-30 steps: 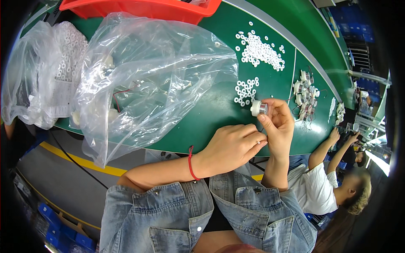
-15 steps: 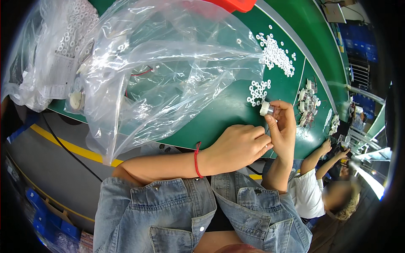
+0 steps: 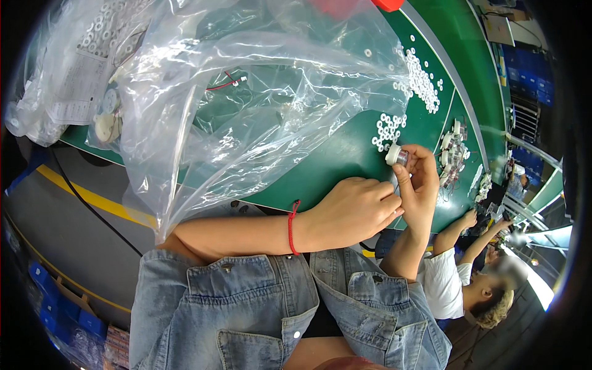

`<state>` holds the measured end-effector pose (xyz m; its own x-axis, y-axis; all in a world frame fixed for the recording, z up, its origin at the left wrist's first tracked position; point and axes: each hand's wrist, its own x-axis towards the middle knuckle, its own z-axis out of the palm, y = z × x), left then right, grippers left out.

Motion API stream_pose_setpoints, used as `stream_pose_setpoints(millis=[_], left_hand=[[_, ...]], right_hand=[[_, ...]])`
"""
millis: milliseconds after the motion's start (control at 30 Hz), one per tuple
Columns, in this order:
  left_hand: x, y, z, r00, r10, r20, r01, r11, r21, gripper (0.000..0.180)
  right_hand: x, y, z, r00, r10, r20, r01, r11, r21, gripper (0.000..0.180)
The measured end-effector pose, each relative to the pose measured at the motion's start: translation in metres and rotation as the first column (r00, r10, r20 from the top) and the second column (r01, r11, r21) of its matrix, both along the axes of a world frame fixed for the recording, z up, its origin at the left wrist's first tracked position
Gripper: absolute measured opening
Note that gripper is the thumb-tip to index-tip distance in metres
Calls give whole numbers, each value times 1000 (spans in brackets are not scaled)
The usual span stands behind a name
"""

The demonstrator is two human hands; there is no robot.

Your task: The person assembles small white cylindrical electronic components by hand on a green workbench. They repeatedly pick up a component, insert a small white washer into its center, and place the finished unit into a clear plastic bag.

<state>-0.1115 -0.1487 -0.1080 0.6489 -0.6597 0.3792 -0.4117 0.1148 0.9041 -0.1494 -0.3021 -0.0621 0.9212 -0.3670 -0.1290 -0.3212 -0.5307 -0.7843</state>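
Note:
My right hand (image 3: 422, 179) pinches a small cylindrical part with a white round cap (image 3: 393, 154) and a clear, shiny body, probably a small motor. The cap points left, over the green table. Close beside it, my left hand (image 3: 354, 209) is curled with thumb and fingertips pressed together near my right palm. Whatever those fingertips pinch is hidden or too small to name. Just beyond the held part lies a small cluster of white rings (image 3: 388, 131), with a larger heap of white rings (image 3: 423, 89) farther off. A red cord circles my left wrist.
A big clear plastic bag (image 3: 259, 117) spreads over the table's left and middle. Another bag of white rings (image 3: 77, 74) sits far left. Wired motor-like parts (image 3: 453, 157) are piled to the right. A red bin (image 3: 388, 5) shows at the top. A co-worker (image 3: 444, 283) works at right.
The view has shifted slightly, so the table's contents appear farther right. Both hands keep nearly the same pose, and the capped part remains in my right fingers, turned slightly.

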Motion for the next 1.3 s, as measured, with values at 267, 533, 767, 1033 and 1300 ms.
stream_pose_setpoints(millis=[267, 533, 767, 1033, 1300], left_hand=[[0, 0, 0, 1000, -2, -21, 2, 1000, -15, 15], [0, 2, 0, 1000, 10, 1, -10, 1000, -21, 15], [-2, 1, -1, 999, 28, 22, -27, 999, -17, 18], [-3, 1, -2, 999, 38, 29, -37, 999, -21, 18], [-2, 1, -3, 998, 36, 46, -36, 999, -1, 19]], right_hand=[[3, -1, 8, 997, 38, -68, -49, 985, -168, 28], [9, 5, 11, 998, 57, -39, -59, 996, -64, 26], [9, 5, 14, 994, 77, -75, -85, 989, -118, 25], [12, 6, 15, 989, 124, -74, -137, 970, -202, 27], [24, 13, 31, 945, 263, -193, -321, 858, -401, 26]])
